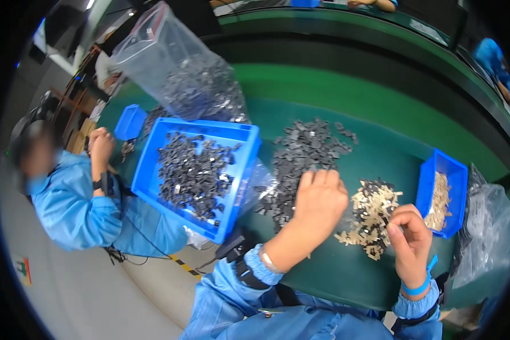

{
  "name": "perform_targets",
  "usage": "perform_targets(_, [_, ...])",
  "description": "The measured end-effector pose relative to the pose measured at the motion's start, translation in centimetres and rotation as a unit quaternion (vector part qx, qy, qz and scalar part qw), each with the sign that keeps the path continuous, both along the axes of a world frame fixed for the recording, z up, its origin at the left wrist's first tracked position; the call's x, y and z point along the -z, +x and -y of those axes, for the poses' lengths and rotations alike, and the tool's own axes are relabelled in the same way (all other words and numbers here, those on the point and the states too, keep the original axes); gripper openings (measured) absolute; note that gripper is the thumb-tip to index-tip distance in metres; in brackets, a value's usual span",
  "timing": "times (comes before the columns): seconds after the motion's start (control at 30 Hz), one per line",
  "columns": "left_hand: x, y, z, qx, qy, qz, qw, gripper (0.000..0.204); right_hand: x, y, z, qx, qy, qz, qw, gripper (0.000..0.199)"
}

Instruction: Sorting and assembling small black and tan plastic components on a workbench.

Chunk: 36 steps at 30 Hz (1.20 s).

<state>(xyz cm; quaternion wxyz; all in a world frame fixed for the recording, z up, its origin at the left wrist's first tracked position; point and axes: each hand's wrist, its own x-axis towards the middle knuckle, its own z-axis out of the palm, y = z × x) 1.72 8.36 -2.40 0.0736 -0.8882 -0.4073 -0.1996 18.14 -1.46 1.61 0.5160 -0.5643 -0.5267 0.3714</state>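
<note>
My left hand (pixel 322 198) is at the right edge of a loose pile of small black pieces (pixel 303 147). Its fingers curl downward and their tips are out of sight, so whatever they hold is hidden. My right hand (pixel 412 241) is beside a smaller heap of cream-coloured flat pieces mixed with black ones (pixel 374 212). Thumb and forefinger meet in a pinch there; anything between them is too small to name. A blue band circles that wrist. Both piles lie on the green tabletop (pixel 351 277).
A large blue tray (pixel 241 133) of black pieces stands left, before a clear plastic bag (pixel 178 65) of more. Right, a small blue bin (pixel 459 195) holds cream pieces, next to another clear bag (pixel 487 232). A co-worker (pixel 79 198) sits at left near another blue bin (pixel 130 122).
</note>
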Motion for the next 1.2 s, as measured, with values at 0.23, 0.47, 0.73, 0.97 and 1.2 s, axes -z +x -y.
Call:
perform_targets(0.23, [0.3, -0.5, 0.2, -0.017, 0.026, 0.006, 0.999, 0.009, 0.0, -0.6, 0.2, -0.022, 0.001, 0.005, 1.000, 0.008])
perform_targets(0.47, [-1.8, -0.5, 0.4, 0.027, 0.028, 0.200, 0.979, 0.011, 0.4, 0.2, 0.3, -0.007, 0.033, 0.012, 0.999, 0.006])
perform_targets(0.73, [-3.1, -2.0, 5.6, 0.160, -0.591, 0.621, 0.489, 0.021, 1.5, -0.4, 0.2, -0.068, 0.089, -0.264, 0.958, 0.010])
perform_targets(0.97, [-3.7, -1.4, 8.0, 0.072, -0.683, 0.686, 0.242, 0.024, 1.5, -1.2, 1.0, -0.110, 0.035, -0.369, 0.922, 0.008])
perform_targets(1.2, [-2.0, -1.4, 8.3, 0.123, -0.601, 0.669, 0.420, 0.023, 1.7, -1.3, 1.1, -0.108, 0.014, -0.359, 0.927, 0.006])
